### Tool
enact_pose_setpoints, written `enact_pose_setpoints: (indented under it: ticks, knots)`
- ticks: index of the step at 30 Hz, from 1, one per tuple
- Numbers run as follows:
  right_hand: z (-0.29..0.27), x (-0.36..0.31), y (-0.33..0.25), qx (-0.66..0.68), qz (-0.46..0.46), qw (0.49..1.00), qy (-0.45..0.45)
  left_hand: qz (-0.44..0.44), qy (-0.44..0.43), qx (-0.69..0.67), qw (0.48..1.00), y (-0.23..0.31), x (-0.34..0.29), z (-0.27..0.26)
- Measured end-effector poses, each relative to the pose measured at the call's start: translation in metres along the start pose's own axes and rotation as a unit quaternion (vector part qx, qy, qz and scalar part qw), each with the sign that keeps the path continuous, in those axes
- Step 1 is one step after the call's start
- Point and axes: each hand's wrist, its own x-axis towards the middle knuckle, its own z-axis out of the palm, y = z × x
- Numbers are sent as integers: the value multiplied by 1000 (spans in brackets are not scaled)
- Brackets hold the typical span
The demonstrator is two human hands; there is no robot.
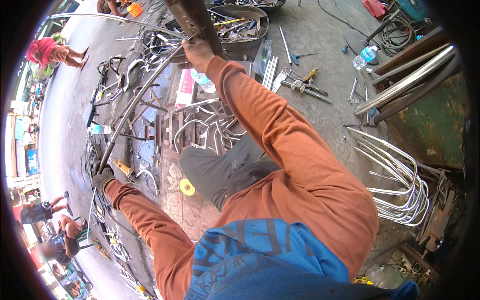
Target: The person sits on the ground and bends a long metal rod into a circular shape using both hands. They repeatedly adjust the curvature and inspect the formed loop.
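Observation:
A long metal tube [134, 102] slants across the left of the head view, thicker and darker toward its near end. My left hand [103, 180], in a dark knitted glove, is closed around that near end. At the far end my bare right hand [198, 54] grips the tube beside an upright rusty brown metal post [194, 25]; its fingertips are partly hidden. A thinner metal rod [112, 19] reaches from the post toward the upper left. Below my right forearm stand a water bottle [204, 81] and a red-and-white box [185, 89].
Bent metal tubes [202, 131] lie before my knees, near a yellow disc [187, 187]. Tubs of tools [242, 44] stand behind the post. Clamps [305, 82] and bundled chrome tubes [400, 185] lie at right. People [65, 237] are beyond the pavement at left.

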Motion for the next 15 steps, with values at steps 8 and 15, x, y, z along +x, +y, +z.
enact_pose_setpoints:
  ticks: [8, 15]
  knots:
    - [-1, 3, 1, 20, 5, 1000, -11, -44, -11, 11, 999, -27, 22, 21]
    - [-2, 0, -1, -18, 18, 1000, -12, -4, 12, 127, 992, -34, 20, 21]
